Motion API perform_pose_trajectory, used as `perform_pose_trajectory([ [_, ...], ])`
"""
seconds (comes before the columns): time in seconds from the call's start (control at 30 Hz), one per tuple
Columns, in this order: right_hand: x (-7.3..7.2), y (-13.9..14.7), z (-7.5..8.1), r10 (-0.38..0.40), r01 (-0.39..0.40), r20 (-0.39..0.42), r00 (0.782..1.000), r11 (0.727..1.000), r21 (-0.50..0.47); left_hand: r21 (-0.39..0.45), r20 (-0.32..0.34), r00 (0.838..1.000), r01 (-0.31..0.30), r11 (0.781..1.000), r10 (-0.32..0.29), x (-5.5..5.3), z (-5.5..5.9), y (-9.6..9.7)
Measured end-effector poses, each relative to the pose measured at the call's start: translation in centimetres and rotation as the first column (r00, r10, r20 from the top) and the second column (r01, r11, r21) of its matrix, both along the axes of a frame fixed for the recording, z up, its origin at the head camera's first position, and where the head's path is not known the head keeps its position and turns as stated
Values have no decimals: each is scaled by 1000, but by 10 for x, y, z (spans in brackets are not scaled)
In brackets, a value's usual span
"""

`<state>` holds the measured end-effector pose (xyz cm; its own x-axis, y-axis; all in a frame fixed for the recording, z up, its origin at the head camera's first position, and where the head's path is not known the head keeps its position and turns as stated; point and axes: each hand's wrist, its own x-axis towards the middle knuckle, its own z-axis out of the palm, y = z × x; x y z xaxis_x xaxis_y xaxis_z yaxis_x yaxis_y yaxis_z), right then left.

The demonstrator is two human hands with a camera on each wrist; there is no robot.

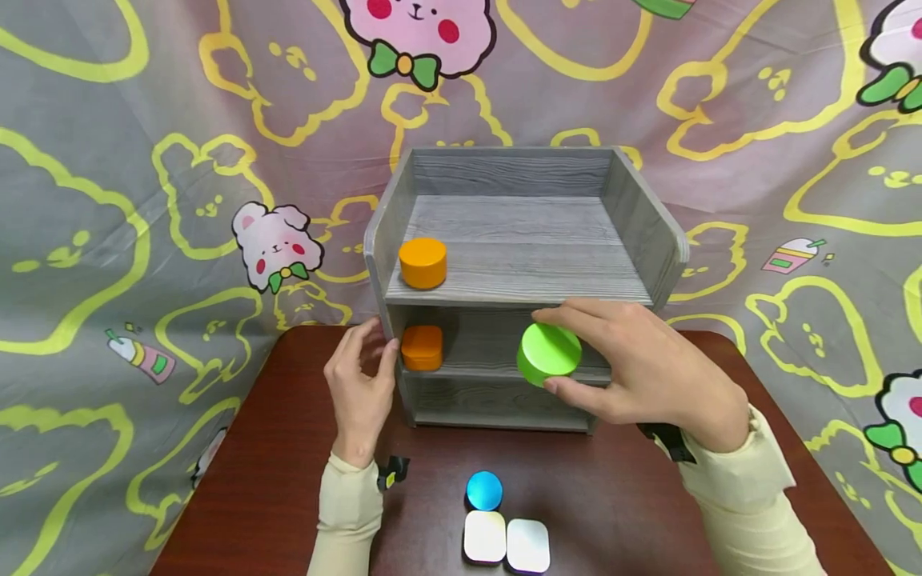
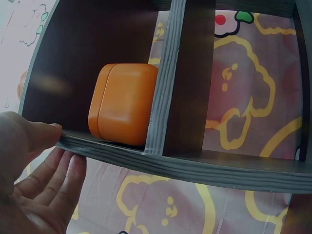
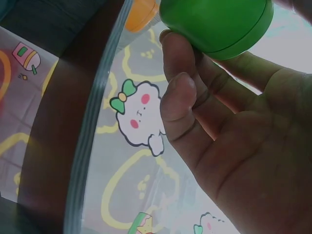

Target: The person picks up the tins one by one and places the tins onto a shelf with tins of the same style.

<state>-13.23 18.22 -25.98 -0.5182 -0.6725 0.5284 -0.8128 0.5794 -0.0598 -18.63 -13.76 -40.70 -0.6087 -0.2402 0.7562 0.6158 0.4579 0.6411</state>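
Note:
My right hand (image 1: 634, 368) holds a bright green round container (image 1: 550, 354) between thumb and fingers, in front of the shelf's right half. In the right wrist view, the fingers lie around the lower side of the green container (image 3: 217, 24). My left hand (image 1: 363, 384) grips the left side panel of a grey wooden shelf (image 1: 504, 272), thumb on its inner side and fingers outside, as the left wrist view shows. Beside that hand, an orange rounded-square container (image 1: 422, 348) sits on the middle level. An orange-yellow round container (image 1: 423, 263) stands at the left of the top level.
On the dark red-brown table (image 1: 238, 480), in front of the shelf, are a blue round container (image 1: 484, 490), a cream rounded-square one (image 1: 485, 537) and a white rounded-square one (image 1: 528, 546). A patterned cloth (image 1: 216, 184) hangs behind and at both sides.

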Motion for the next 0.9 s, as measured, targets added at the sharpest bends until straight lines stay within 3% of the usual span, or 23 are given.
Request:
perform_pose_trajectory([
  [0.63,-13,0,23,-22,23,-21,1000,1000,19,11,0,1000,29,1000,-29,-2,1,2],
  [0.9,-22,-5,35,-34,33,7,999,999,43,14,-1,1000,6,1000,-6,-1,0,0],
])
